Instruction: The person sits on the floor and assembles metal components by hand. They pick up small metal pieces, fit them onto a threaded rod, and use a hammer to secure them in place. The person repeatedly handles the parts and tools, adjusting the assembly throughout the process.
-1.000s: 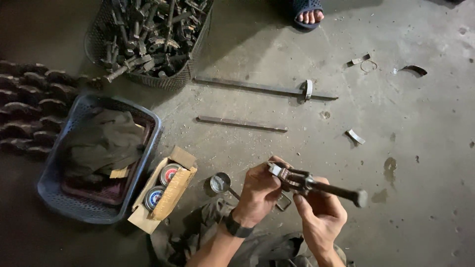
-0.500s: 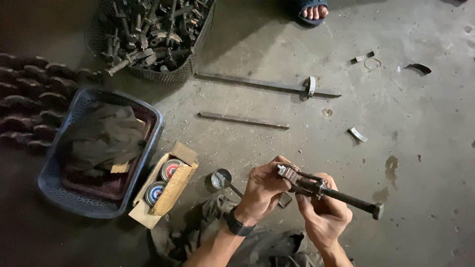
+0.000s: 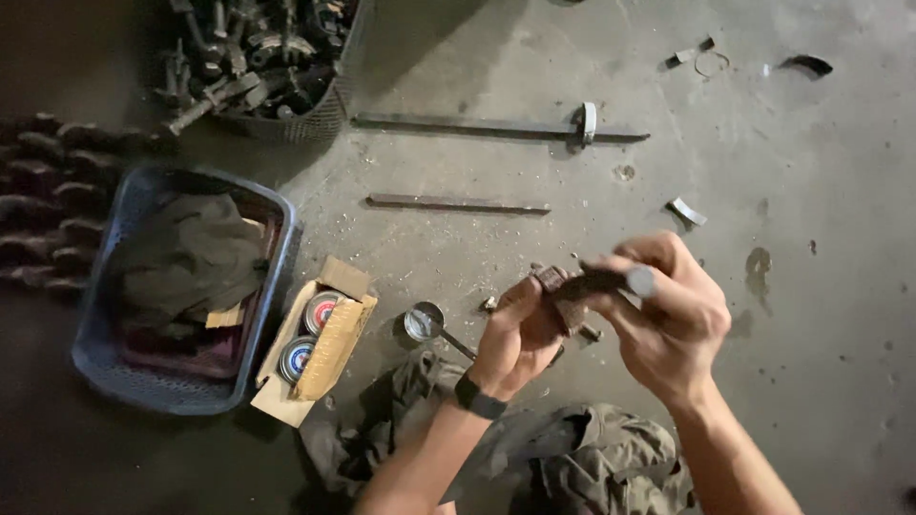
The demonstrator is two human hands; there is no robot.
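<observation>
Bolt (image 3: 596, 282) is being held up in front of the chest with both hands, dark and greasy, with a rusty nut-like piece (image 3: 551, 278) sitting at its left end. Left hand (image 3: 518, 336) is wrapped closed around that nut end, and right hand (image 3: 668, 319) is curled tight over the shaft, so only the rounded tip (image 3: 640, 281) is seen poking past the fingers. Half a second ago the long shaft was stuck out well to the right of the grip; now it's pointed more at the camera and looks way shorter.

Just left of the grip, a small round metal cup on a handle (image 3: 426, 322) is lying on the concrete, and further left a cardboard box with two round tins (image 3: 315, 336) is sat beside a blue basket (image 3: 100, 367). Beyond the hands, two flat metal bars (image 3: 458, 203) are laid out, with a mesh basket of rusty parts (image 3: 315, 119) well off up-left.
</observation>
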